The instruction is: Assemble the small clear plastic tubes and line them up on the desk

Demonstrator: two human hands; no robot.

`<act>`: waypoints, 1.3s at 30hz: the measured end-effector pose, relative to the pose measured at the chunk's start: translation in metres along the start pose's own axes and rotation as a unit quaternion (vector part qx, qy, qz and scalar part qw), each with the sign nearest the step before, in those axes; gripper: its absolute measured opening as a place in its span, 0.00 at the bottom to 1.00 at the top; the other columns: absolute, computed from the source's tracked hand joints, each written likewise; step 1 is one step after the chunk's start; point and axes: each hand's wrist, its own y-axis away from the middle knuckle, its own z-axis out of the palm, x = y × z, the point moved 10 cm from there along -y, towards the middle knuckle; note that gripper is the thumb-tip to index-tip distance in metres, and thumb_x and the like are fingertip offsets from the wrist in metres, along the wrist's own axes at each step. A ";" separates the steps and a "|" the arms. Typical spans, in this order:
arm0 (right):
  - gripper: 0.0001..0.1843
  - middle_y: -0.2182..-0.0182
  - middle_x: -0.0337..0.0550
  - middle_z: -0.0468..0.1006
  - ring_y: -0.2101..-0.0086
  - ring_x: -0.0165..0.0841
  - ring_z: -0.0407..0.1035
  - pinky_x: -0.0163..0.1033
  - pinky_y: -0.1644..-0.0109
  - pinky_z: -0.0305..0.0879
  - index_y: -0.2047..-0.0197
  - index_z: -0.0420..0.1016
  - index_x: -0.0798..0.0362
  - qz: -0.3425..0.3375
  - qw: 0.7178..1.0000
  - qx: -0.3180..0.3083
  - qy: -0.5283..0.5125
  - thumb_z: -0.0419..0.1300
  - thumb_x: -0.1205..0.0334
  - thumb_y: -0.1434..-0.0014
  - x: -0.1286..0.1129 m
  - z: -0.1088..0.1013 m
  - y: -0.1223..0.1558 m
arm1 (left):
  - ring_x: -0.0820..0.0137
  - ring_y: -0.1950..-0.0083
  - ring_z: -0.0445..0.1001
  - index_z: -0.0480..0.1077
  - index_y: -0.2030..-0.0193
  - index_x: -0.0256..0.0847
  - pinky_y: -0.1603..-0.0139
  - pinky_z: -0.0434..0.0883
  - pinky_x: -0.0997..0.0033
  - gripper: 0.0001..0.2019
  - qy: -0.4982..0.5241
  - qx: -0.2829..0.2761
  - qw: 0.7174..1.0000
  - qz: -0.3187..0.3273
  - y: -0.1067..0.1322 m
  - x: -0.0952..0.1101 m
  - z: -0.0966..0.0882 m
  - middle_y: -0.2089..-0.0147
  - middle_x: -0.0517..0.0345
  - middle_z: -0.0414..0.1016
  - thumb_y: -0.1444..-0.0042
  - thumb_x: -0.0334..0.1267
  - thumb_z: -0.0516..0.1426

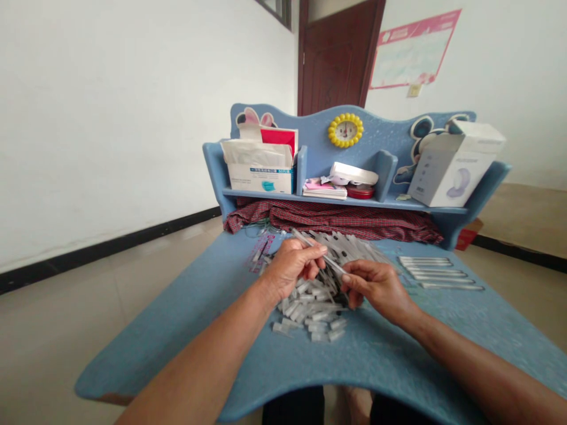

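A slim clear pen [334, 265] slants between my two hands above the middle of a blue desk. My left hand [292, 265] is closed around its upper part, with the far tip sticking out past the fingers. At the lower end, my right hand [374, 286] pinches the pen between thumb and fingers; whether a smaller part is also in that pinch is hidden. Just below my hands lies a heap of short translucent pen caps [316, 310]. Behind them spreads a pile of clear pen barrels [354, 247], partly covered by my hands.
Several pens [440, 274] lie in a row on the right of the blue desk [186, 313]. Thin dark-tipped pieces [261, 251] lie left of the pile. A checked cloth [345, 219] is bunched under the shelf, which bears a mask box [261, 177] and a white carton [452, 168].
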 end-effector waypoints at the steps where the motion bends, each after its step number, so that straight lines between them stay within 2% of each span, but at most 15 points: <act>1: 0.14 0.80 0.39 0.75 0.86 0.28 0.67 0.33 0.84 0.62 0.69 0.72 0.54 0.004 1.000 -0.006 0.001 0.66 0.52 0.52 0.001 0.001 0.000 | 0.82 0.87 0.59 0.67 0.78 0.33 0.86 0.50 0.80 0.11 -0.004 0.000 1.000 0.002 0.000 0.000 0.000 0.81 0.59 0.68 0.53 0.40 0.60; 10: 0.11 0.80 0.39 0.74 0.84 0.30 0.69 0.36 0.81 0.65 0.70 0.69 0.52 -0.045 0.998 0.027 0.024 0.63 0.55 0.48 -0.010 -0.004 0.007 | 0.80 0.88 0.62 0.67 0.78 0.33 0.86 0.51 0.81 0.11 0.007 0.007 1.000 0.009 0.005 0.003 0.008 0.83 0.59 0.68 0.54 0.39 0.60; 18: 0.12 0.81 0.36 0.72 0.85 0.28 0.67 0.33 0.82 0.63 0.71 0.68 0.53 -0.062 0.997 0.009 0.039 0.63 0.54 0.48 -0.018 -0.004 0.008 | 0.80 0.88 0.63 0.66 0.75 0.35 0.86 0.53 0.81 0.10 0.027 0.016 0.999 0.018 0.007 0.005 0.013 0.81 0.60 0.70 0.56 0.39 0.61; 22: 0.12 0.82 0.35 0.68 0.85 0.26 0.63 0.31 0.83 0.58 0.72 0.67 0.53 -0.060 0.992 -0.017 0.109 0.61 0.54 0.46 -0.025 -0.001 0.005 | 0.80 0.88 0.62 0.67 0.74 0.35 0.86 0.53 0.81 0.11 -0.002 0.011 1.000 0.021 0.008 0.008 0.015 0.80 0.60 0.71 0.54 0.41 0.60; 25: 0.10 0.83 0.34 0.65 0.83 0.25 0.61 0.31 0.80 0.55 0.72 0.69 0.52 -0.113 0.971 -0.041 0.206 0.59 0.55 0.44 -0.041 0.003 0.005 | 0.81 0.89 0.60 0.67 0.77 0.34 0.87 0.52 0.81 0.12 -0.056 0.020 0.998 0.029 0.008 0.012 0.014 0.81 0.60 0.70 0.53 0.42 0.60; 28: 0.10 0.82 0.34 0.66 0.80 0.25 0.60 0.31 0.77 0.55 0.70 0.71 0.52 -0.182 0.936 -0.021 0.300 0.57 0.55 0.42 -0.059 0.001 0.006 | 0.81 0.89 0.59 0.67 0.78 0.34 0.87 0.51 0.81 0.13 -0.101 0.024 0.994 0.031 0.008 0.014 0.012 0.83 0.61 0.68 0.53 0.43 0.60; 31: 0.09 0.78 0.37 0.72 0.78 0.27 0.63 0.33 0.73 0.59 0.61 0.72 0.52 -0.274 0.890 0.034 0.363 0.54 0.59 0.40 -0.081 -0.004 0.014 | 0.81 0.90 0.57 0.65 0.81 0.34 0.87 0.51 0.81 0.17 -0.133 -0.010 0.991 -0.005 0.008 0.007 0.016 0.87 0.62 0.64 0.53 0.46 0.60; 33: 0.11 0.75 0.40 0.74 0.75 0.29 0.66 0.34 0.71 0.61 0.54 0.69 0.52 -0.348 0.831 0.033 0.434 0.51 0.64 0.39 -0.092 0.007 0.026 | 0.82 0.91 0.56 0.64 0.82 0.35 0.88 0.48 0.81 0.19 -0.127 -0.036 0.990 -0.046 0.009 -0.001 0.020 0.86 0.61 0.65 0.54 0.48 0.61; 35: 0.15 0.73 0.41 0.74 0.75 0.30 0.67 0.35 0.71 0.60 0.50 0.67 0.52 -0.410 0.752 -0.006 0.516 0.49 0.69 0.39 -0.095 0.029 0.040 | 0.82 0.91 0.54 0.63 0.82 0.36 0.90 0.45 0.81 0.20 -0.103 -0.049 0.990 -0.084 0.011 -0.009 0.021 0.86 0.61 0.65 0.55 0.50 0.61; 37: 0.15 0.76 0.39 0.72 0.77 0.29 0.65 0.35 0.74 0.58 0.49 0.67 0.53 -0.455 0.681 -0.046 0.572 0.48 0.70 0.38 -0.093 0.050 0.053 | 0.83 0.91 0.51 0.61 0.81 0.37 0.90 0.43 0.82 0.20 -0.080 -0.055 0.989 -0.112 0.012 -0.015 0.022 0.87 0.63 0.62 0.57 0.51 0.62; 39: 0.13 0.77 0.37 0.69 0.79 0.28 0.63 0.35 0.76 0.55 0.52 0.68 0.56 -0.488 0.634 -0.057 0.597 0.48 0.69 0.37 -0.094 0.065 0.062 | 0.84 0.91 0.49 0.60 0.81 0.37 0.90 0.42 0.82 0.21 -0.071 -0.067 0.987 -0.126 0.012 -0.020 0.024 0.88 0.66 0.59 0.58 0.51 0.62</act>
